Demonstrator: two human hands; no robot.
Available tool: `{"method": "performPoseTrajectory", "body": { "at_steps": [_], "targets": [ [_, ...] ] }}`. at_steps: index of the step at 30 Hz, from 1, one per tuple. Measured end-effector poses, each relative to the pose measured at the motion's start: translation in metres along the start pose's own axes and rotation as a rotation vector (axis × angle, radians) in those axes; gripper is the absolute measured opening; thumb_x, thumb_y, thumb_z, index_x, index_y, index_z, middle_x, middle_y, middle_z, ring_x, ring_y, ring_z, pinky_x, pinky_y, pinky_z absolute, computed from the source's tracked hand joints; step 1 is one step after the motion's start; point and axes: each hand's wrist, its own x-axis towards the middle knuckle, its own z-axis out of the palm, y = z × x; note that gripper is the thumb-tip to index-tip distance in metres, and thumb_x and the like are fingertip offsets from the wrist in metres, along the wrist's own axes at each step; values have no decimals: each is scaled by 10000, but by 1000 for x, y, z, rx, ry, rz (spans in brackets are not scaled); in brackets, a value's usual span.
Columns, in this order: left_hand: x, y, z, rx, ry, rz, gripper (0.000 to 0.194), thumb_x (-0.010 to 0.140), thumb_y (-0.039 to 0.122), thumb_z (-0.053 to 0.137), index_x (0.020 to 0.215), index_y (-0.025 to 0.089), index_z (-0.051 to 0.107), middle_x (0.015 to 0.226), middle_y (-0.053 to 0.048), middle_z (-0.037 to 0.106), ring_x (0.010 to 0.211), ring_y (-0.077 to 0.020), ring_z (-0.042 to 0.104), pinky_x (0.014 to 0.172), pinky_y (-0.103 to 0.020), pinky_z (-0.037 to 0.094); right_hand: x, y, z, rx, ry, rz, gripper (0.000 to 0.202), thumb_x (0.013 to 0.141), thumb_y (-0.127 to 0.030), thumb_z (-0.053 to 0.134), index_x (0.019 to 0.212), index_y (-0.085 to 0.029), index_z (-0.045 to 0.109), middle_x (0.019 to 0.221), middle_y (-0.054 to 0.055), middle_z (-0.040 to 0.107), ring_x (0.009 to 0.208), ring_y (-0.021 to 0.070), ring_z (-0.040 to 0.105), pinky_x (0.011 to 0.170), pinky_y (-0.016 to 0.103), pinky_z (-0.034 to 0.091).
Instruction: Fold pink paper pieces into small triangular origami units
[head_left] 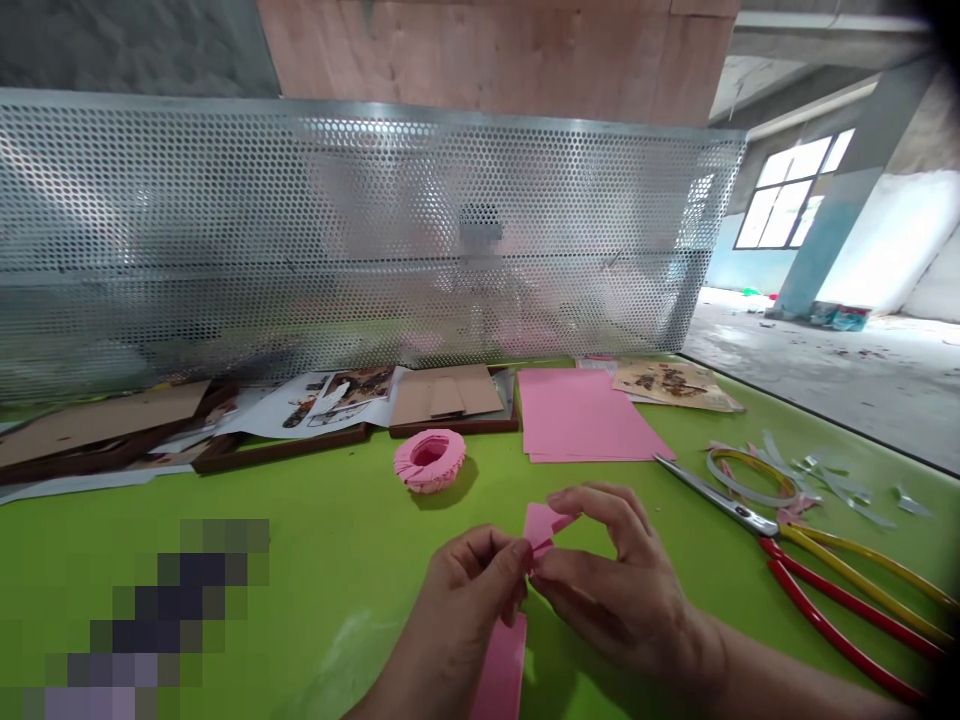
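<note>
Both hands meet over the green tabletop around a strip of pink paper (504,665). My left hand (469,590) pinches it between thumb and fingers, and its long end hangs down toward the near edge. Thumb and fingertips of my right hand (626,575) grip the folded upper end of the same strip, just right of the left thumb. Beyond the hands lies a ring of wound pink paper (430,462). Scissors (739,515) with red and yellow handles rest at the right, blades partly apart.
Pink paper sheets (585,415) lie at the back, with a roll of tape (750,478) and clear scraps (844,480) to the right. Brown frames (281,448) and cardboard (446,392) line the back left. A perforated metal screen (360,230) stands behind.
</note>
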Motion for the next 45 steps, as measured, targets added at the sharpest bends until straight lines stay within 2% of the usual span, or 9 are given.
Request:
{"method": "performPoseTrajectory", "body": {
  "at_steps": [5, 13, 21, 26, 29, 31, 34, 39, 45],
  "targets": [
    [1, -1, 0, 28, 19, 30, 253, 726, 301, 657, 537, 144, 598, 437, 67, 463, 436, -60, 333, 460, -187, 285, 0, 0, 2, 38, 0, 56, 204, 714, -67, 594, 838, -226, 620, 1132, 41, 405, 992, 246, 417, 817, 383, 374],
    [-1, -3, 1, 92, 89, 79, 213, 687, 284, 692, 540, 142, 634, 442, 61, 480, 424, -50, 355, 426, -165, 291, -3, -4, 11, 160, 84, 303, 132, 691, -98, 630, 734, -223, 624, 1117, 50, 432, 1072, 256, 426, 811, 353, 366],
    [-2, -1, 4, 102, 143, 88, 235, 692, 322, 679, 543, 147, 635, 455, 53, 497, 425, -57, 365, 422, -172, 294, -2, -6, 18, 286, 118, 458, 139, 687, -79, 614, 692, -217, 600, 1107, 61, 449, 1073, 241, 439, 763, 312, 427],
    [-3, -3, 6, 127, 140, 91, 253, 709, 337, 659, 549, 144, 630, 460, 50, 495, 439, -65, 378, 438, -179, 306, -1, -7, 19, 327, 140, 538, 157, 671, -83, 624, 675, -202, 523, 1082, 66, 470, 1055, 234, 457, 824, 341, 409],
    [-4, -5, 6, 148, 131, 79, 244, 727, 308, 646, 547, 145, 620, 455, 54, 483, 430, -63, 370, 428, -179, 290, -1, -6, 19, 372, 136, 664, 238, 644, -82, 639, 699, -203, 441, 1053, 65, 509, 976, 225, 498, 765, 331, 416],
    [-5, -4, 6, 168, 149, 73, 233, 742, 285, 630, 554, 147, 615, 465, 56, 475, 426, -62, 362, 422, -179, 281, -1, -4, 20, 454, 97, 755, 267, 643, -103, 649, 742, -206, 424, 942, 48, 558, 837, 200, 535, 668, 300, 423],
    [-8, -2, 7, 210, 151, 83, 256, 767, 285, 595, 550, 151, 594, 484, 56, 463, 437, -66, 363, 428, -179, 285, 0, -3, 22, 713, 49, 860, 281, 655, -142, 663, 772, -204, 415, 721, -14, 555, 639, 150, 527, 547, 248, 407],
    [-8, 3, 10, 265, 122, 78, 310, 766, 300, 591, 498, 149, 556, 478, 53, 462, 439, -68, 360, 435, -181, 291, 4, -6, 21, 1101, 92, 1007, 396, 581, -180, 747, 801, -203, 418, 619, -64, 537, 566, 112, 520, 528, 210, 387],
    [-8, 2, 9, 225, 120, 66, 220, 709, 280, 654, 538, 148, 612, 466, 58, 489, 423, -59, 374, 419, -168, 292, 8, -5, 17, 1222, 34, 1101, 463, 538, -211, 796, 808, -197, 421, 570, -85, 527, 524, 87, 496, 522, 186, 353]
  ]
}}
